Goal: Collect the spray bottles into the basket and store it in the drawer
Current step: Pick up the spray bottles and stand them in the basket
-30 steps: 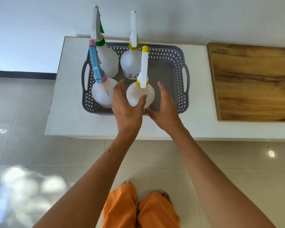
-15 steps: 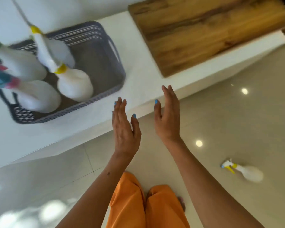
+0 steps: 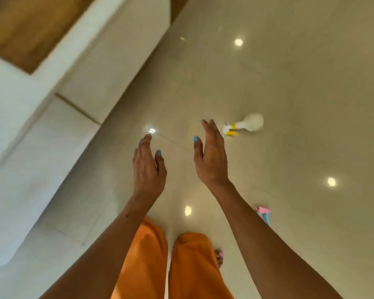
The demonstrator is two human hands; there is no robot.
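A white spray bottle with a yellow collar and trigger lies on its side on the floor, just beyond the fingertips of my right hand. A second sprayer head, pink and blue, pokes out from behind my right forearm; its body is hidden. My left hand hangs in the air beside the right one. Both hands are empty, fingers loosely extended. The basket and the drawer are out of view.
The white counter with a wooden top runs along the left side. Glossy beige floor tiles with light reflections fill the right. My orange trousers and a foot are at the bottom.
The view has swung right and down, away from the basket, which left the frame. Both empty hands moved off the counter and now hover over the floor near the fallen yellow-trigger bottle.
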